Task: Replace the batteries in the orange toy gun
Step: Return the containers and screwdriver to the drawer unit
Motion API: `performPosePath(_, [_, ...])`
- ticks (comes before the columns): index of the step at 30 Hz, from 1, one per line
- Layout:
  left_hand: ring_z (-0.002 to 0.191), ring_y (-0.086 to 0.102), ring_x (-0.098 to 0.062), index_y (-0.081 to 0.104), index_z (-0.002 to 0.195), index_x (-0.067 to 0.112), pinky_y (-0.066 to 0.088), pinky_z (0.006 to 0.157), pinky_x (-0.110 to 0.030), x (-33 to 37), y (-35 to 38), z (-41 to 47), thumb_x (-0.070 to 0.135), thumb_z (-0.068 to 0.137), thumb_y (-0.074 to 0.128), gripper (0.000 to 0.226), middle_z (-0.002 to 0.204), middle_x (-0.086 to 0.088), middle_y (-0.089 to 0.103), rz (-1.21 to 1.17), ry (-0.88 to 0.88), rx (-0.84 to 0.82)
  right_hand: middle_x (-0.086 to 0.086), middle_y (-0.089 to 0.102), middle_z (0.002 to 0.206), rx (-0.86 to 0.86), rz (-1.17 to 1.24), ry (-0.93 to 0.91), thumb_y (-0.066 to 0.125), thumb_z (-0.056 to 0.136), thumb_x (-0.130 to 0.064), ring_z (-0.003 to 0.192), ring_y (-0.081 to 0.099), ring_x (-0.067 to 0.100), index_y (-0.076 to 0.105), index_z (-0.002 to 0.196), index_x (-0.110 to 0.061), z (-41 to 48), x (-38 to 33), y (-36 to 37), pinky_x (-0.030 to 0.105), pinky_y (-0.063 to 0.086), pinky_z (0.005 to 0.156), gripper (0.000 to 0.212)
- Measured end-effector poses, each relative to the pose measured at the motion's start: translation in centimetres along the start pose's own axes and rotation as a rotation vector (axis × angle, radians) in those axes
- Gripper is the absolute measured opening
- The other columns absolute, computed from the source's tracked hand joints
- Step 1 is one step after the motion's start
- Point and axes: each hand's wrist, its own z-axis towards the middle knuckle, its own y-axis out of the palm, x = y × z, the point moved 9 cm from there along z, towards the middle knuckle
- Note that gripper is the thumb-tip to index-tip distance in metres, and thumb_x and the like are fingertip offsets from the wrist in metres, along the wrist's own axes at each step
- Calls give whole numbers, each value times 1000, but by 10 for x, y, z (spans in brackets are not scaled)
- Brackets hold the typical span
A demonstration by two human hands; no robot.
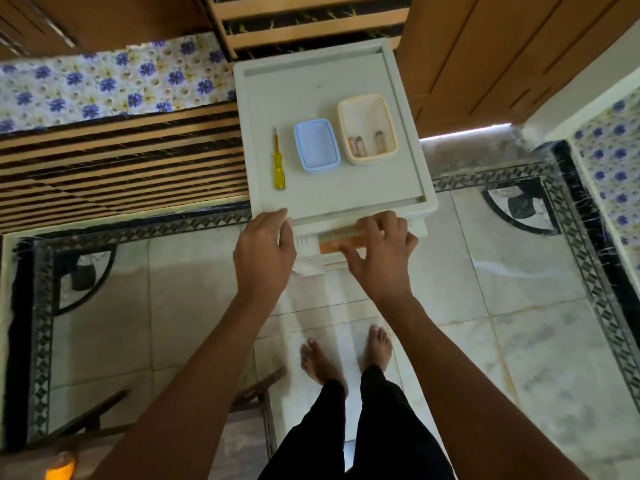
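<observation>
While the person stands barefoot on the pale tiled floor, both arms reach out to a small white plastic cabinet. On its flat top, a yellow screwdriver lies near the left side, pointing far and near. Just right of it sits a blue tub, and just right of that sits a cream tub. Some small batteries lie in the near end of the cream tub.

The left hand rests on the near left edge of the cabinet top, fingers bent over the rim, holding nothing else. The right hand is at the near front of the cabinet, just under the top. Its fingers are spread and curled around a flat orange and clear thing there. I cannot tell what that thing is, or if it is the toy gun.

Something orange glows at the near left corner, too blurry to name. A striped mat lies to the left
</observation>
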Motion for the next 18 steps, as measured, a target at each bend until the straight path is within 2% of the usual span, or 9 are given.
performPosePath(2, [85, 71, -21, 71, 127, 6, 55, 78, -28, 15, -5, 19, 19, 102, 62, 30, 103, -10, 78, -53, -61, 3, 13, 55, 113, 100, 204, 84, 78, 92, -38, 101, 54, 30, 63, 112, -8, 16, 9, -16, 45, 48, 84, 39])
performPosePath(3, [83, 66, -17, 68, 130, 6, 49, 76, -25, 23, -5, 30, 22, 103, 61, 32, 99, -8, 76, -66, -95, -7, 15, 54, 114, 145, 306, 129, 75, 95, -36, 101, 55, 27, 62, 115, -5, 29, 12, -24, 45, 52, 84, 40])
performPosePath(5, [96, 54, -13, 60, 137, 7, 40, 78, -26, 29, 9, 52, 28, 106, 57, 38, 98, -4, 72, -90, -208, -62, 16, 53, 121, 202, 395, 240, 68, 100, -37, 99, 55, 20, 57, 124, -4, 57, 18, -33, 39, 55, 82, 43])
performPosePath(7, [108, 61, -20, 58, 138, 9, 47, 83, -31, 27, 29, 74, 35, 105, 55, 42, 100, -7, 73, -143, -331, -98, 17, 54, 129, 175, 373, 357, 61, 103, -44, 102, 52, 16, 53, 132, -5, 90, 26, -34, 30, 48, 83, 50])
performPosePath(8, [105, 68, -26, 60, 134, 10, 55, 82, -35, 18, 34, 84, 38, 103, 57, 42, 101, -12, 74, -189, -398, -85, 18, 57, 130, 128, 384, 401, 58, 104, -46, 103, 55, 20, 52, 133, -4, 106, 25, -27, 28, 45, 84, 51])
performPosePath(10, [78, 76, -26, 65, 122, 10, 62, 60, -31, 5, 40, 94, 38, 99, 63, 36, 107, -19, 73, -296, -528, -36, 18, 66, 121, 39, 458, 474, 55, 105, -43, 105, 67, 30, 53, 125, -5, 131, 26, -12, 34, 54, 86, 44])
performPosePath(12, [61, 74, -20, 70, 106, 6, 51, 42, -19, 5, 47, 98, 33, 98, 68, 28, 103, -19, 73, -294, -543, -11, 16, 68, 112, 10, 515, 526, 57, 105, -37, 98, 72, 35, 52, 113, -9, 142, 33, -6, 49, 63, 82, 29])
performPosePath(16, [51, 68, -14, 64, 67, 10, 59, 54, -27, 19, 53, 94, 23, 101, 67, 37, 70, -13, 72, -299, -495, -41, 13, 71, 102, -10, 519, 565, 56, 104, -24, 75, 75, 30, 50, 105, -13, 129, 50, -9, 48, 64, 67, 13])
performPosePath(18, [49, 67, -13, 61, 63, 16, 63, 63, -32, 19, 53, 87, 18, 100, 68, 38, 64, -7, 70, -363, -519, -43, 13, 72, 97, 18, 565, 571, 57, 103, -24, 68, 74, 27, 55, 108, -11, 109, 59, -18, 44, 64, 60, 14])
